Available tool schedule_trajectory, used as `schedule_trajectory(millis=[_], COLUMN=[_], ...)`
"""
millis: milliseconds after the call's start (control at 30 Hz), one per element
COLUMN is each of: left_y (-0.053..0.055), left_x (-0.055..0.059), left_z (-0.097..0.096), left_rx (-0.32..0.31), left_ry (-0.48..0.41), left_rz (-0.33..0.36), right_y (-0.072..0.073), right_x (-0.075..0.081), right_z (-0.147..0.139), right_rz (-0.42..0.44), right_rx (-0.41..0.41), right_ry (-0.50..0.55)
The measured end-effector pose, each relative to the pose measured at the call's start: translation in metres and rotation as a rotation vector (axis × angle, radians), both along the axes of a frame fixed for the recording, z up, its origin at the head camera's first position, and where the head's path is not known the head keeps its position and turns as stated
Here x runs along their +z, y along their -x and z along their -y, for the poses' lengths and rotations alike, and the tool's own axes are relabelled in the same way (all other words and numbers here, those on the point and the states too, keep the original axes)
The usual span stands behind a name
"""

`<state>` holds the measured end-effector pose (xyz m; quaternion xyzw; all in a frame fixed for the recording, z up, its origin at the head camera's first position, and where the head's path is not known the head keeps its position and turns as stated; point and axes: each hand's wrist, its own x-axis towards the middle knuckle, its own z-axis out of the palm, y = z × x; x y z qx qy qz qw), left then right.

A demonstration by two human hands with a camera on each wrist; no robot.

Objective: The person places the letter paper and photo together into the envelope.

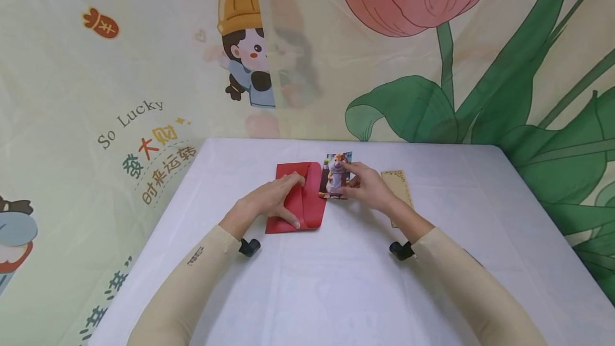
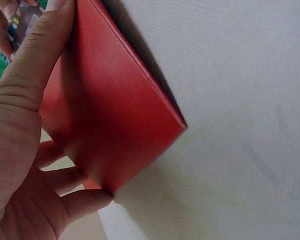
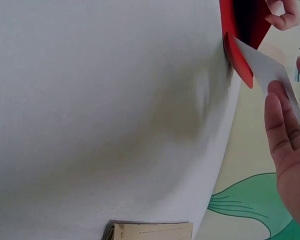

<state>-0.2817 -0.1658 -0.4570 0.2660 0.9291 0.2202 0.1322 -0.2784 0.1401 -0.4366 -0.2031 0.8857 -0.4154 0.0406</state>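
A red paper envelope (image 1: 314,212) lies on the white table with its flap unfolded to the right. My left hand (image 1: 274,196) grips it, thumb at the near part and fingertips toward the far edge. The left wrist view shows the envelope's red face (image 2: 115,100) slightly lifted at a corner. My right hand (image 1: 369,183) pinches a picture card (image 1: 335,175) with a cartoon animal on it, upright beside the flap. In the right wrist view the card's white back (image 3: 267,67) reaches the envelope's mouth, its corner right at the flap (image 3: 240,60).
A tan patterned paper piece (image 1: 395,181) lies on the table right of the card, partly behind my right forearm; its folded end (image 3: 155,232) shows in the right wrist view. Printed curtains (image 1: 307,68) hang behind the table (image 1: 326,292). Black wrist cameras (image 1: 250,248) sit under both wrists.
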Motion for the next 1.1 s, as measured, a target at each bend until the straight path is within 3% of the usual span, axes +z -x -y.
schedule_trajectory(millis=[233, 500, 800, 1100], left_y=[0.0, 0.001, 0.002, 0.002], left_x=[0.0, 0.001, -0.001, -0.001], left_z=[0.0, 0.0, 0.001, 0.001], left_rx=[0.007, 0.009, 0.006, 0.018], left_ry=[0.004, 0.02, 0.04, 0.047], left_rz=[0.006, 0.008, -0.003, 0.008], right_y=[-0.002, -0.004, -0.007, -0.004], right_x=[0.004, 0.002, -0.001, -0.003], right_z=[0.003, 0.008, 0.02, 0.022], right_rz=[-0.007, 0.044, 0.211, 0.27], right_rx=[0.035, 0.059, 0.098, 0.075], right_ry=[0.022, 0.126, 0.133, 0.147])
